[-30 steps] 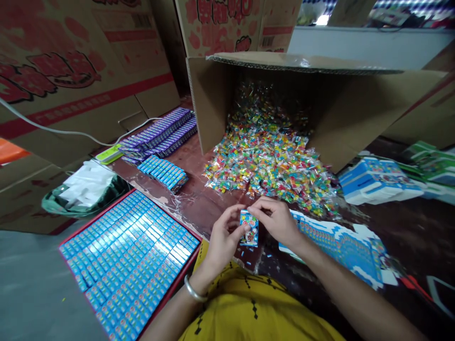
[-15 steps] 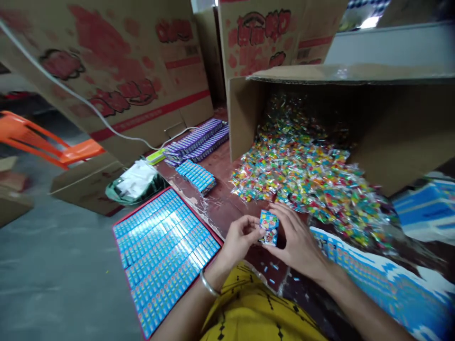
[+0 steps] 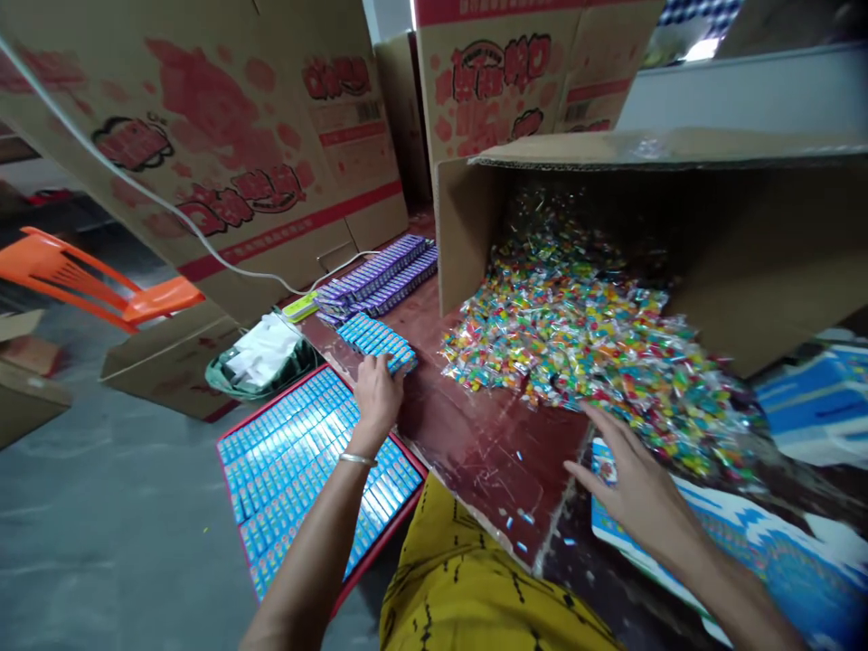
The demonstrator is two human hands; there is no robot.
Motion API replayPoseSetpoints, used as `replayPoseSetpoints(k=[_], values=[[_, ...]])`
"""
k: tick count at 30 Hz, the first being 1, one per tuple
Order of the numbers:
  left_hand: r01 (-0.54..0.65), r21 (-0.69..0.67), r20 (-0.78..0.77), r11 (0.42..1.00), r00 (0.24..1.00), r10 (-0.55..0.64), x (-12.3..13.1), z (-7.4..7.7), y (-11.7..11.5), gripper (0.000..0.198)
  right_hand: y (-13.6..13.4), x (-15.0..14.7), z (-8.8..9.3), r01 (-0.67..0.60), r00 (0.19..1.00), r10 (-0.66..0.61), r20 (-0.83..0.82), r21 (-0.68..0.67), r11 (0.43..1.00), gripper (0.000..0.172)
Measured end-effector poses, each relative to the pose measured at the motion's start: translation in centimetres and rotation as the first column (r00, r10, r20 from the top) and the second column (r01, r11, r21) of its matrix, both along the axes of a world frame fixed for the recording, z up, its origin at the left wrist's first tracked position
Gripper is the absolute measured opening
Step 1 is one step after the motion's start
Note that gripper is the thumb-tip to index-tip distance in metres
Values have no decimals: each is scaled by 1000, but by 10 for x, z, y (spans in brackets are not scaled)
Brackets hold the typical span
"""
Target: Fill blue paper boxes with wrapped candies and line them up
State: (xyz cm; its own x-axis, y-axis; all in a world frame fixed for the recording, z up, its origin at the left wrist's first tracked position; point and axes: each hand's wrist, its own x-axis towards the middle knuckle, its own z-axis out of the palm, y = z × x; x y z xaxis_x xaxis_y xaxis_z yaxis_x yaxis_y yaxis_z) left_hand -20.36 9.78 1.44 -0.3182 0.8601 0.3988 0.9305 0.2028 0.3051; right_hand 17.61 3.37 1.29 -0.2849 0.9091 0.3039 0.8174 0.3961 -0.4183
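Observation:
My left hand [image 3: 378,391], wearing a bangle at the wrist, is at the near end of a row of small blue boxes [image 3: 372,334] on the dark red table. Its fingers are bent closed on a small blue box at that end, largely hidden under the hand. My right hand [image 3: 627,466] is open, thumb and fingers apart, with nothing in it. It hovers over the left edge of a stack of blue printed cardboard sheets [image 3: 739,542]. Behind it, small clear packets of colourful candy [image 3: 576,334] spill from a cardboard box [image 3: 766,244] lying on its side.
A red-edged tray [image 3: 407,452] packed with blue boxes sits low on the left. Purple boxes [image 3: 380,280] stand in rows farther back, by a yellow-green object [image 3: 299,307]. A bag of white pieces [image 3: 261,357], large cartons [image 3: 271,136] and an orange chair [image 3: 101,280] are beyond.
My left hand has moved left and away from me to the row of blue boxes. The right hand has let go of the small blue box and moved right, over the printed sheets.

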Motion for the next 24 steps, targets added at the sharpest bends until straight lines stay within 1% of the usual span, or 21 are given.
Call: replayPoseSetpoints(k=[2, 3, 4, 5, 6, 7, 8, 9, 10, 11, 12, 13, 14, 15, 17, 19, 21, 23, 24], values=[[9, 49, 29, 999, 1000, -11, 7, -1, -3, 33, 0, 22, 3, 77, 997, -77, 12, 18, 997, 56], [43, 75, 58, 996, 997, -48, 16, -2, -6, 36, 0, 33, 5, 116, 993, -116, 24, 17, 993, 46], [101, 92, 96, 991, 989, -110, 27, -3, -10, 37, -1, 43, 9, 156, 987, -156, 38, 4, 988, 36], [185, 90, 145, 979, 970, -197, 42, -4, -15, 37, 0, 53, 12, 191, 980, -189, 57, -28, 981, 30], [293, 64, 198, 954, 933, -299, 60, -6, -22, 39, 0, 61, 14, 215, 973, -210, 92, -57, 975, 28], [400, 27, 252, 916, 884, -394, 80, -8, -31, 40, 1, 68, 15, 242, 964, -230, 133, -79, 967, 28], [511, -16, 310, 860, 820, -481, 102, -10, -41, 42, 2, 72, 15, 257, 955, -235, 182, -111, 960, 28], [618, -50, 350, 784, 746, -566, 125, -12, -52, 45, 3, 74, 13, 262, 948, -228, 222, -138, 955, 29], [699, -70, 374, 712, 680, -631, 148, -14, -62, 49, 4, 73, 11, 262, 943, -217, 252, -160, 952, 30], [761, -82, 375, 644, 622, -687, 169, -16, -71, 53, 6, 72, 8, 257, 941, -206, 269, -173, 951, 30], [794, -103, 355, 600, 593, -723, 187, -19, -78, 55, 8, 69, 4, 252, 940, -200, 275, -171, 952, 30], [809, -129, 328, 573, 580, -745, 202, -21, -82, 57, 10, 65, 1, 247, 941, -197, 276, -157, 956, 30], [813, -154, 300, 562, 580, -757, 214, -24, -84, 59, 12, 61, -2, 240, 941, -196, 275, -140, 961, 30], [808, -174, 276, 563, 589, -760, 223, -26, -84, 61, 14, 58, -4, 232, 943, -191, 273, -125, 965, 29], [791, -200, 253, 578, 612, -750, 230, -29, -81, 63, 18, 52, -4, 200, 952, -164, 259, -119, 973, 28], [776, -213, 260, 594, 631, -731, 230, -30, -78, 63, 21, 49, -1, 163, 966, -133, 220, -125, 979, 26], [766, -223, 275, 603, 643, -714, 226, -30, -77, 62, 23, 47, 5, 152, 979, -135, 154, -104, 983, 23], [763, -226, 293, 606, 646, -705, 223, -29, -78, 60, 23, 46, 11, 175, 984, -171, 44, -111, 978, 20], [766, -217, 308, 605, 641, -703, 222, -28, -79, 59, 23, 44, 15, 185, 980, -193, -40, -150, 971, 20]])
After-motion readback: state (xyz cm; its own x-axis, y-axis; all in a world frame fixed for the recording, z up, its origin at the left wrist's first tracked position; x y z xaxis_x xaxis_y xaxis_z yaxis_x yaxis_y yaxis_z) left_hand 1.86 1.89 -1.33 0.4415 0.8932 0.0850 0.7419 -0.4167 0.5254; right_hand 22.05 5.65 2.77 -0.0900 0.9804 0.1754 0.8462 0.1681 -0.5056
